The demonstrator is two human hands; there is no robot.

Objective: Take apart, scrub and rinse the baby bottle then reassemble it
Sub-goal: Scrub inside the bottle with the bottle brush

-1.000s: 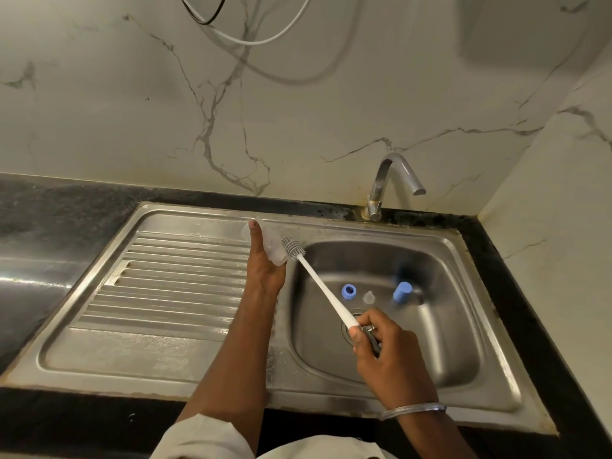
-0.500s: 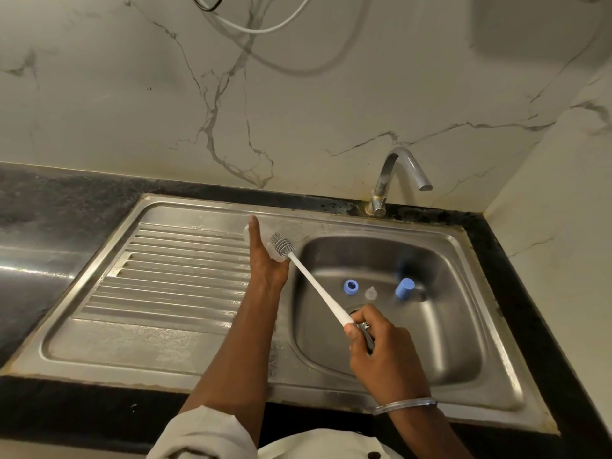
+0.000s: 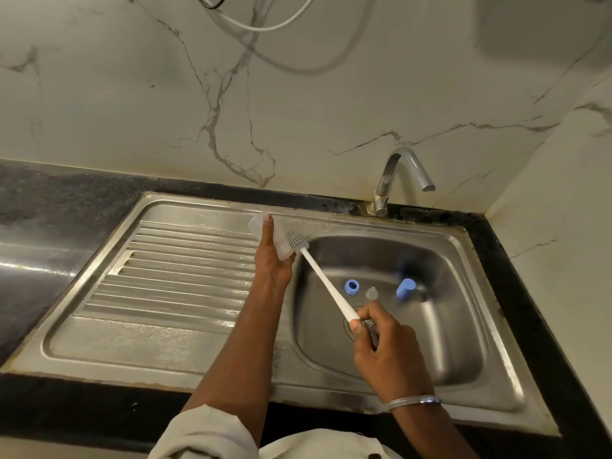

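Basin (image 3: 447,326) holds ring (image 3: 351,287), nipple (image 3: 372,293), cap (image 3: 405,289) (brush (image 3: 326,283) at bottle (image 3: 281,243) mouth)

The drainboard (image 3: 172,279) offers free passage; ring (image 3: 351,287), nipple (image 3: 372,293) and cap (image 3: 406,289) line the basin floor (image 3: 430,342).

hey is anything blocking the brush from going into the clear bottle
Nothing visible does. The bottle brush in the right hand has its head right at the end of the clear bottle, held in the left hand. The blue ring, nipple and blue cap lie in the basin, off that path.
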